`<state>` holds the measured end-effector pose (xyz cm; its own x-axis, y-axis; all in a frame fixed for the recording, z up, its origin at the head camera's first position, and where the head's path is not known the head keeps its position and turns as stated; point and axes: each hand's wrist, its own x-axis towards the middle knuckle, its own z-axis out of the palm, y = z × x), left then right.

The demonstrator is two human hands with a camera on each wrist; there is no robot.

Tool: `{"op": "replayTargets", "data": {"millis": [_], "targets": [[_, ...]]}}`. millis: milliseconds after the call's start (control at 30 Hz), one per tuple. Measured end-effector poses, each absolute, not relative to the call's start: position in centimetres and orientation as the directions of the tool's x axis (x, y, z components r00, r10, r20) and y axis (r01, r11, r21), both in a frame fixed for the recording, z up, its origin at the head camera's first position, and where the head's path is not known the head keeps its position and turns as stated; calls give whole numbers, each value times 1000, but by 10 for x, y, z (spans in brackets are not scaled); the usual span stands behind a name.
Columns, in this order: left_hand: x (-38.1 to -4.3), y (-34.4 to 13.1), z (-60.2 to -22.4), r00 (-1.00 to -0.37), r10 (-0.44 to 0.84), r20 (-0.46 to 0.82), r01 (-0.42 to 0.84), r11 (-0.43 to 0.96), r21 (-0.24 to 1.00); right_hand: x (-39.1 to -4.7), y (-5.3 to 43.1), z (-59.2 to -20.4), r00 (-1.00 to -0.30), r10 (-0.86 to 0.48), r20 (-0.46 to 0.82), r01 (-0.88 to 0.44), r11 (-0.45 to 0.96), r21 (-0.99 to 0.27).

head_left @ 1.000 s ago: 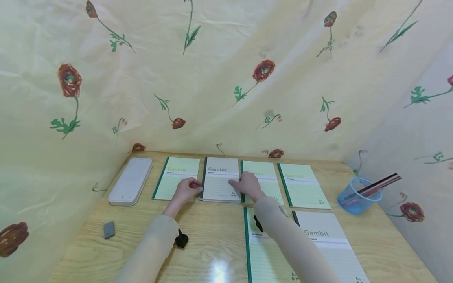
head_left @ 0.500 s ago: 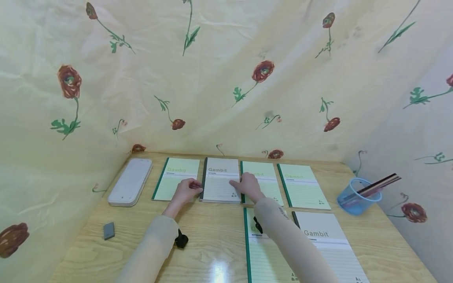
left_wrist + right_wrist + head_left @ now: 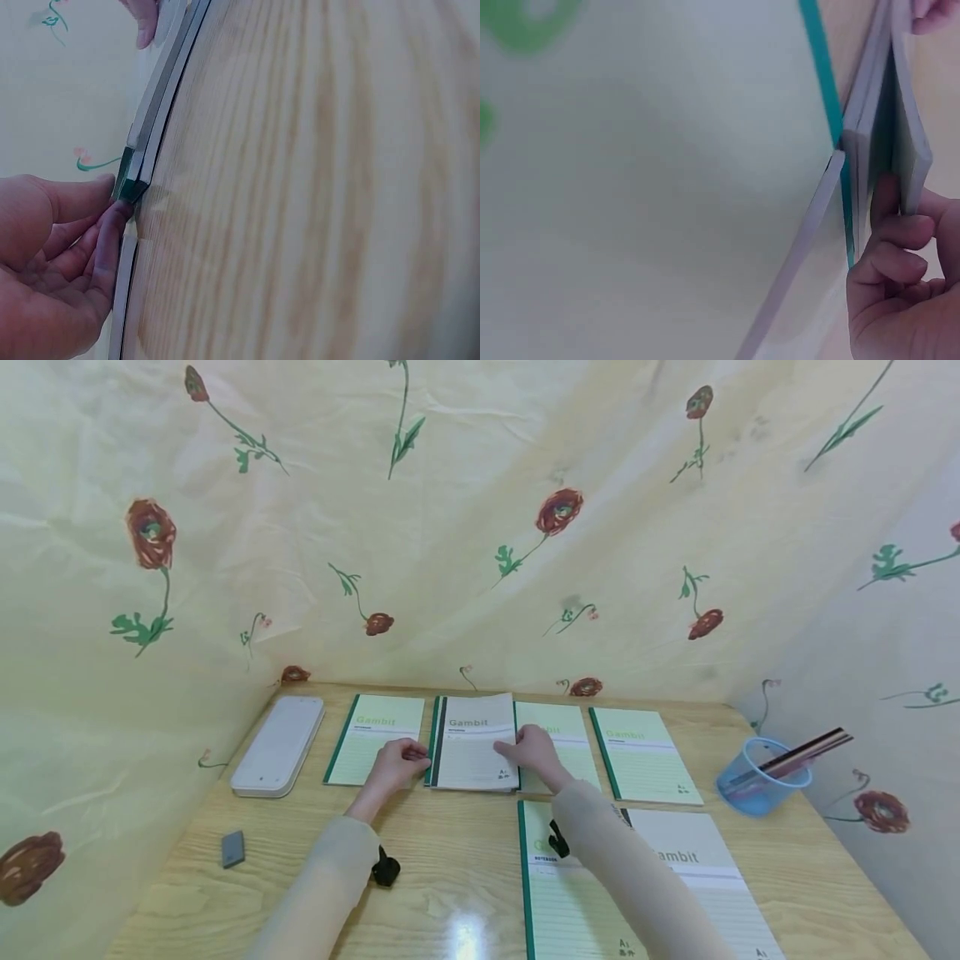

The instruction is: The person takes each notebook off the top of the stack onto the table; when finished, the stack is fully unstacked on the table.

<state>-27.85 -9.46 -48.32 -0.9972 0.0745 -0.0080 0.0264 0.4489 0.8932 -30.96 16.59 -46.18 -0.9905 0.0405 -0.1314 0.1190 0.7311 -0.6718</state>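
Note:
In the head view, a grey-covered notebook with a dark spine lies on top of a small stack, shifted right so that a green spine shows at its left. My right hand holds its right edge, thumb on the cover. The right wrist view shows this edge raised at a slant off the notebooks below, with fingers tucked under it. At the stack's left side, my left hand pinches the spine edge; in the left wrist view, thumb and finger meet at the green binding.
Green-spined notebooks lie left, right and farther right. Larger notebooks, green-spined and grey, lie in front, partly under my right forearm. A white case, grey eraser-like block and blue pencil cup stand around.
My right hand has moved slightly right, drawing the grey notebook with it, and a green spine has come into sight at the left. The left hand has stayed in place.

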Motion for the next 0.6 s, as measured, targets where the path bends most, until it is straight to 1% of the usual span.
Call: {"op": "replayTargets", "data": {"millis": [200,367,600], "targets": [[-278,-94,-483,-997,72,-11,23,453,891,-300,174,-467,-976,55,-209,201,587,-784],[-278,-94,-483,-997,70,-15,19,455,890,-283,174,-463,-964,89,-250,261,491,-831],[-279,-95,-483,-996,90,-15,26,435,900,-246,174,-460,-962,75,-262,270,405,-874]]}}
